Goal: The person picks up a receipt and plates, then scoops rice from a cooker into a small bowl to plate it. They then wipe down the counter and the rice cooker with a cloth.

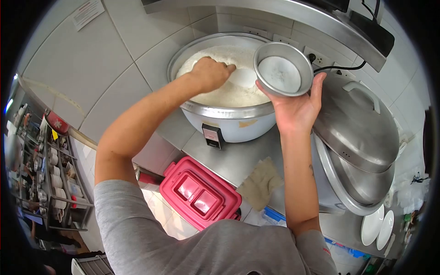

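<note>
My left hand [211, 74] is closed over the rice in the big rice cooker [229, 120]. A smooth white utensil [244, 78], which looks like a rice scoop, extends from it to the right; the grip is partly hidden by my fingers. White cooked rice [208, 97] fills much of the pot. My right hand [295, 107] holds up a round metal bowl [284, 68] at the pot's right rim, with fingers beneath it and the thumb sticking out. The bowl is tilted toward me, and its pale bottom shows.
A second large cooker with a metal lid [357, 121] leaning over it stands at right. A tan cloth [260, 183] lies on the steel counter [224, 160]. Below are a pink lidded bin [201, 192] and, lower right, white plates [372, 225]. A metal hood edge [275, 8] hangs above.
</note>
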`<state>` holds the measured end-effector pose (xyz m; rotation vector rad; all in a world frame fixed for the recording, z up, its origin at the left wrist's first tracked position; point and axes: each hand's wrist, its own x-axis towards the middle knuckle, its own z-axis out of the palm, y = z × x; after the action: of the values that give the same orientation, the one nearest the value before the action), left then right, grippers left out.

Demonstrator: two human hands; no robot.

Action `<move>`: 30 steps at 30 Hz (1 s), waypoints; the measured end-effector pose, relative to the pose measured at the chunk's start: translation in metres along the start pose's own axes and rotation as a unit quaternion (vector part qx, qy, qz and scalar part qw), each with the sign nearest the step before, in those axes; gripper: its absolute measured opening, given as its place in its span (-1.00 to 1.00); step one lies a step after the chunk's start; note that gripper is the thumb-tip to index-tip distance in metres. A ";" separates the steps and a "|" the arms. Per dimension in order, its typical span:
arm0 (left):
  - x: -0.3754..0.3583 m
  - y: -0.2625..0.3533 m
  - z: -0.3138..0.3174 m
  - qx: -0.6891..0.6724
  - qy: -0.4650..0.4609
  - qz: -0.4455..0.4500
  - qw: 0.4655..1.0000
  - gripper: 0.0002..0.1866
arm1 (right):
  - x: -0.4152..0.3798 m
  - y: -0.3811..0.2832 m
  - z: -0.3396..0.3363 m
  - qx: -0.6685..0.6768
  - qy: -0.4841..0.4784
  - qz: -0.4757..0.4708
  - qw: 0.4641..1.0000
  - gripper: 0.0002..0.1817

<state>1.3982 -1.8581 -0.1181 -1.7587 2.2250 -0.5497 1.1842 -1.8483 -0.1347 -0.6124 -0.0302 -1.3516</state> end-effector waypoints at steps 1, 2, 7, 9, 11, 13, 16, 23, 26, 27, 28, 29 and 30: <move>0.004 -0.009 0.008 0.012 0.016 -0.004 1.000 -0.61 | 0.005 0.004 -0.003 0.015 -0.003 0.006 1.000 -0.26; 0.008 -0.019 0.011 0.024 0.034 -0.007 0.999 -0.61 | 0.010 0.006 -0.005 0.030 -0.008 0.010 0.999 -0.23; 0.011 -0.081 0.004 0.041 0.036 -0.133 0.990 -0.65 | 0.030 0.007 -0.005 0.044 -0.003 0.020 0.999 -0.17; 0.020 -0.107 0.037 0.062 0.048 -0.182 0.980 -0.66 | 0.032 0.007 -0.003 0.028 0.001 0.016 0.999 -0.15; 0.014 -0.101 0.054 0.076 0.036 -0.135 0.987 -0.70 | 0.032 0.006 -0.006 0.040 -0.002 0.017 0.999 -0.14; 0.008 -0.086 0.063 0.077 0.056 -0.089 0.991 -0.73 | 0.033 0.002 -0.008 0.045 -0.012 0.018 0.999 -0.15; -0.020 -0.066 0.047 0.008 0.049 -0.104 0.993 -0.76 | 0.029 -0.001 -0.013 0.038 -0.014 0.023 0.999 -0.17; -0.050 -0.021 0.026 -0.068 0.023 -0.082 0.994 -0.82 | 0.031 0.007 -0.012 -0.020 0.028 0.009 0.999 -0.33; -0.052 -0.021 0.028 -0.122 0.018 -0.095 0.988 -0.79 | 0.036 0.012 -0.016 -0.025 0.059 0.009 0.998 -0.42; -0.052 -0.023 0.031 -0.142 0.018 -0.099 0.985 -0.79 | 0.038 0.015 -0.017 -0.027 0.068 0.011 0.997 -0.44; -0.052 -0.025 0.032 -0.162 0.019 -0.104 0.981 -0.79 | 0.041 0.017 -0.018 -0.052 0.070 0.007 0.996 -0.42; -0.051 -0.028 0.031 -0.210 0.002 -0.123 0.970 -0.78 | 0.043 0.019 -0.020 -0.078 0.072 0.004 0.994 -0.41; -0.047 -0.032 0.029 -0.257 -0.015 -0.143 0.956 -0.77 | 0.045 0.021 -0.021 -0.103 0.073 0.000 0.992 -0.40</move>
<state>1.4499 -1.8226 -0.1316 -2.3420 2.2425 0.0226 1.2081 -1.8960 -0.1441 -0.6839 0.2310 -1.4062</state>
